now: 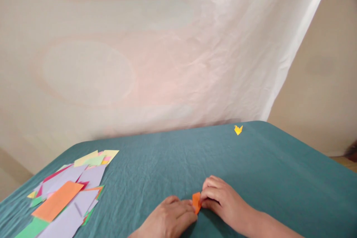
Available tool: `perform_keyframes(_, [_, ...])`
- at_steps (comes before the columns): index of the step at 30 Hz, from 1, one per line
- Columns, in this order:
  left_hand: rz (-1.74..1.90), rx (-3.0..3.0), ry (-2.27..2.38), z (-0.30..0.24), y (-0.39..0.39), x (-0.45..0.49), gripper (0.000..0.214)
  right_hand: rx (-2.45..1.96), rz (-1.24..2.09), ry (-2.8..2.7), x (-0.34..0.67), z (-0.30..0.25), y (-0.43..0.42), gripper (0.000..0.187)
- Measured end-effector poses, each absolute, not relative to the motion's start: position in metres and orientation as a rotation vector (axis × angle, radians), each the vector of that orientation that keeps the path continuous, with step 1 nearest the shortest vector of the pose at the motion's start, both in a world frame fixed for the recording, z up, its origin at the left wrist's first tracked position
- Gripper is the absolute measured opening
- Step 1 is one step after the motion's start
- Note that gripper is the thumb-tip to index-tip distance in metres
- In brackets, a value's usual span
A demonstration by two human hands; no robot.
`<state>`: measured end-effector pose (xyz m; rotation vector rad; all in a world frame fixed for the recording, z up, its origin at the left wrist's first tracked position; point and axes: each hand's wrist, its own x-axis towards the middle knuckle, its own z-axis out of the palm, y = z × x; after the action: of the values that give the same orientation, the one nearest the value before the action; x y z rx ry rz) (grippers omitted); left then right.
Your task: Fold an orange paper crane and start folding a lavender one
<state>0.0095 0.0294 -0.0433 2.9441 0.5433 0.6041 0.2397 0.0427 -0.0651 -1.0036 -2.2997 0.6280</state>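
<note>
A small folded piece of orange paper [196,201] is between my two hands, low over the front of the table. My left hand [171,217] grips its left and lower edge with fingers pressed together. From the other side, my right hand [220,197] pinches the paper's right edge between thumb and fingers. Parts of the paper are hidden behind the fingertips. Far off near the back edge lies a small yellow folded paper bird [238,130].
A loose pile of coloured paper sheets [90,175] spreads over the left side, with an orange sheet [58,200] on top. Dark green cloth [156,167] covers the table. Behind it hangs a pale curtain [167,74].
</note>
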Motion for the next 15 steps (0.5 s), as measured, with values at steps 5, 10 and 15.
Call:
perform_keyframes(5, [0.588, 2.975, 0.593, -0.0370, 0.0252, 0.0134, 0.025, -1.035, 0.642, -2.267, 0.2379, -0.0648, 0.0424, 0.015])
perform_keyframes(10, [0.614, 2.979, 0.605, -0.0371, 0.0236, 0.0136, 0.025, -1.076, 0.622, -2.241, 0.2353, -0.0655, 0.0422, 0.016])
perform_keyframes(15, [0.569, 2.937, 0.645, -0.0379, 0.0225, 0.0134, 0.027, -1.137, 0.608, -2.197, 0.2306, -0.0665, 0.0395, 0.015])
